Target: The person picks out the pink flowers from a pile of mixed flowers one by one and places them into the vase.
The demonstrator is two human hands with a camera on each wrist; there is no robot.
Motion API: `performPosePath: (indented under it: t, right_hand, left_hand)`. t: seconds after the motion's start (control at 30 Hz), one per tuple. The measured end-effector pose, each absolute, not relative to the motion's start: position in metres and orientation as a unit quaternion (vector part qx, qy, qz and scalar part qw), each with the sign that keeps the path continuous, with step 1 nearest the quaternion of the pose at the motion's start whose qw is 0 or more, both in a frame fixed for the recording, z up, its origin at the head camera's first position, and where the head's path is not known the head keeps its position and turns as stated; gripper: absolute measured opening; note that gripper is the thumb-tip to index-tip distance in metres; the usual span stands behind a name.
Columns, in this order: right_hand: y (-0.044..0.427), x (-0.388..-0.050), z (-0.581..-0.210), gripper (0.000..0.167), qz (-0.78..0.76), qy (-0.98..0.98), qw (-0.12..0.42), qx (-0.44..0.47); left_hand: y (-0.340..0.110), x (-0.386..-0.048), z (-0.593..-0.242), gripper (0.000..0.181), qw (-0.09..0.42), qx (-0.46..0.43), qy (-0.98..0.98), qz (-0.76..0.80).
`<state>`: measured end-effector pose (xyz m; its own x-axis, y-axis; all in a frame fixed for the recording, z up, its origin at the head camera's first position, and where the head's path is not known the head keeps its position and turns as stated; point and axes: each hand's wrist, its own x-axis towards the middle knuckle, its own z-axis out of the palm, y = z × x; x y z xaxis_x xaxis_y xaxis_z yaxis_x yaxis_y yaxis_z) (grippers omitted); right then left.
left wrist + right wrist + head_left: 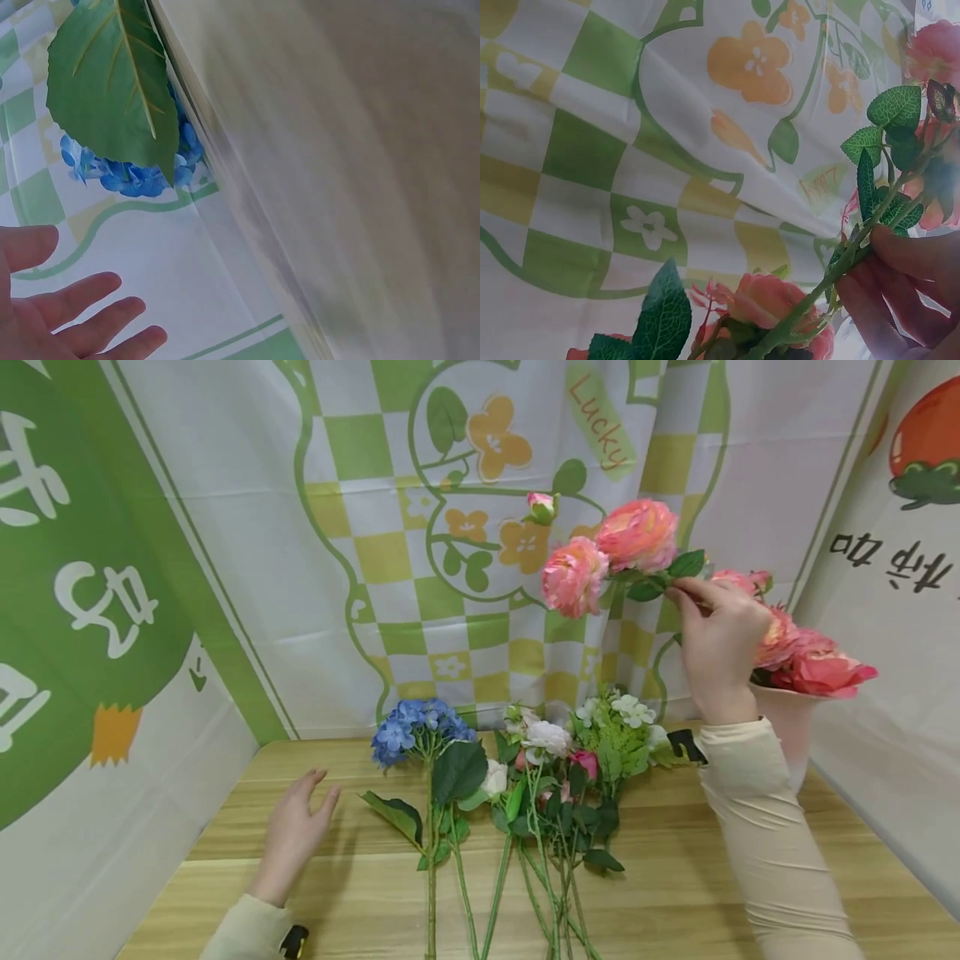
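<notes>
- Pink flower stem, pinched by fingers of the right hand above the counter, tilted, blooms leftward
- Vase right of that nearer hand; stem's lower end hard to make out
- Left hand loosely spread, well apart

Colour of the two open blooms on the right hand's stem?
The blooms are pink with peachy-orange tints; clearest in the head view.

Coral-pink flowers, green-checked cloth
</notes>
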<state>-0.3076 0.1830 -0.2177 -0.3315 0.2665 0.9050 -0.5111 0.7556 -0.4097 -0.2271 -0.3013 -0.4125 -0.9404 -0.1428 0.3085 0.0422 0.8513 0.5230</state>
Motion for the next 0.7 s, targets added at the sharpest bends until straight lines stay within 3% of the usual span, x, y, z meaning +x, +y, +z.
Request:
performPosePath:
  t: [0.4, 0.7]
  right_hand:
    - [0.201, -0.313, -0.228, 0.017, 0.328, -0.746, 0.577, 0.055]
    - [0.215, -0.318, -0.236, 0.018, 0.314, -0.747, 0.585, 0.036]
  left_hand:
    - [-0.309, -0.223, -0.414, 0.05, 0.194, 0.021, -0.946, -0.26]
    - [-0.308, -0.221, -0.413, 0.05, 0.182, 0.023, -0.948, -0.262]
